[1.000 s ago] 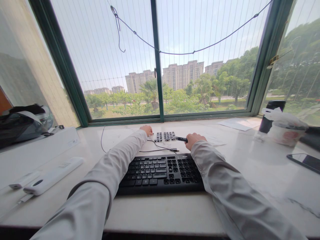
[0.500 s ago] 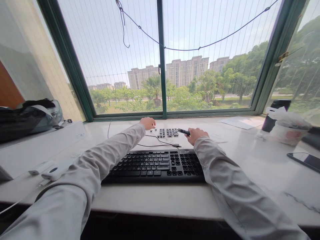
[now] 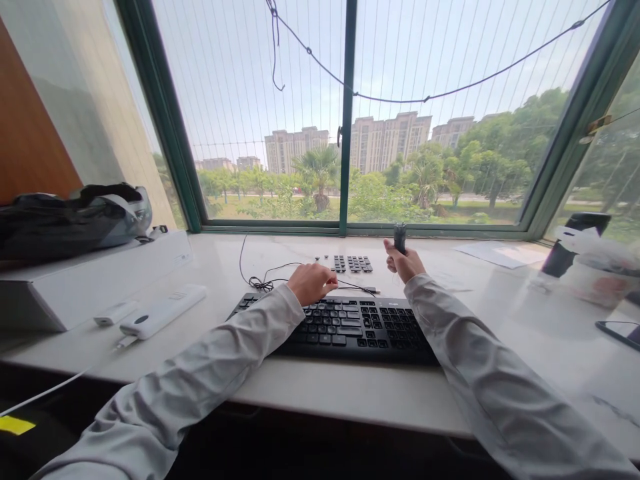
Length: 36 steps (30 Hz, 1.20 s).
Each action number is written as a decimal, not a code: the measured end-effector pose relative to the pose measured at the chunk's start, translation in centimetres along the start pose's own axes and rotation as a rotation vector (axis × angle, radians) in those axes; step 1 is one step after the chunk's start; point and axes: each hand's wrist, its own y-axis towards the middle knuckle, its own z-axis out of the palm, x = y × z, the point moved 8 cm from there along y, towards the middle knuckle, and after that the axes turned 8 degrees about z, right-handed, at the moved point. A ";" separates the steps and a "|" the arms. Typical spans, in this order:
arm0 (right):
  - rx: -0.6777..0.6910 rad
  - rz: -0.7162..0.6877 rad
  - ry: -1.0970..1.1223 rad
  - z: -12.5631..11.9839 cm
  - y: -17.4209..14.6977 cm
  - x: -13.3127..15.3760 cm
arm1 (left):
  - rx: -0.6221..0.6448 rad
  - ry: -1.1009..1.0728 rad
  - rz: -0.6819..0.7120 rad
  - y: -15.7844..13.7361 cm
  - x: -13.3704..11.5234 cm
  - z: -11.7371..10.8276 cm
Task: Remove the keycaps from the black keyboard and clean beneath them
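Note:
A black keyboard (image 3: pixel 350 340) lies on the white sill, its number-pad side showing bare key sockets. My left hand (image 3: pixel 314 285) is over the keyboard's upper edge, fingers curled in a pinch; whatever they may hold is hidden. My right hand (image 3: pixel 406 262), beyond the keyboard's far right corner, is closed round a black stick-like tool (image 3: pixel 399 235) standing upright out of the fist; its exact kind does not show. Loose black keycaps (image 3: pixel 359 264) lie in rows between and beyond the hands, with a few single ones to their left.
A black cable (image 3: pixel 263 285) coils behind the keyboard. To the left are a white power strip-like device (image 3: pixel 163 313) and a white box (image 3: pixel 100 280) with a dark bag (image 3: pixel 75 217) on it. A white bag-covered tub (image 3: pixel 600 267) and a phone (image 3: pixel 620 332) are at right.
My left hand has come back from beside the keycaps to the keyboard. My right hand has turned the black tool from lying leftward to upright. The view has swung slightly left.

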 end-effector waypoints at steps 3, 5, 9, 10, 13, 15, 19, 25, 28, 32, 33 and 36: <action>0.132 -0.014 0.516 2.5 -1.4 1.2 | -0.001 -0.006 0.027 -0.4 -0.7 0.3; 0.233 0.028 0.655 4.6 -2.7 1.9 | 0.005 -0.009 0.042 -0.6 -1.0 0.4; 0.307 0.097 0.755 7.6 -4.4 2.2 | -0.004 -0.025 0.065 -0.6 -1.5 0.6; 0.310 0.097 0.766 8.1 -4.6 2.2 | -0.006 -0.029 0.066 -0.6 -1.6 0.7; 0.320 0.101 0.771 9.4 -4.7 1.9 | -0.001 -0.029 0.060 -0.5 -1.5 1.1; 0.318 0.112 0.760 10.1 -4.7 1.6 | 0.000 -0.052 0.068 -0.5 -1.5 1.4; 0.271 0.122 0.777 10.7 -4.8 0.9 | -0.041 -0.186 0.083 -0.4 -1.4 1.9; 0.238 0.143 0.866 10.6 -4.6 -0.1 | -0.082 -0.238 0.038 -0.4 -0.8 2.2; 0.192 0.142 0.870 10.2 -4.3 -0.4 | -0.075 -0.220 0.055 -0.4 -1.0 2.2; 0.202 0.202 0.935 10.4 -4.1 -0.8 | -0.048 -0.192 0.063 -0.5 -1.1 2.3; 0.217 0.229 0.960 10.4 -4.1 -0.9 | -0.041 -0.188 0.061 -0.5 -1.0 2.2; 0.259 0.333 1.002 10.6 -4.2 -1.4 | -0.021 -0.183 0.055 -0.5 -1.0 2.1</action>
